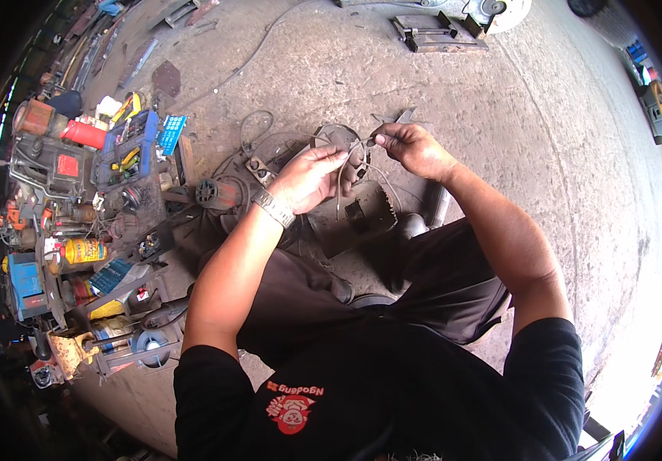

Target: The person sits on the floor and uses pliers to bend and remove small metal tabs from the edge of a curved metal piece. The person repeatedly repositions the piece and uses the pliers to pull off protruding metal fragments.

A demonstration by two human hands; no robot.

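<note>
My left hand [312, 180], with a metal-band watch [273, 207] on its wrist, is closed with its thumb and fingers around thin grey wires [382, 170]. To its right, my right hand [417, 154] pinches an end of the wires between thumb and fingers. The two hands are close together. Beneath them, between my legs, lies an opened metal machine housing [377, 207] with a dark gap in its face. A round metal part [337, 135] shows just beyond my fingers. The exact wire ends are too small to make out.
At left stand a blue toolbox [149, 129], a red bottle [85, 134], a yellow bottle [85, 251] and crowded tools. A motor-like part with a red body [219, 194] sits by my left wrist. A metal clamp frame [439, 37] lies far ahead on the concrete floor [546, 138].
</note>
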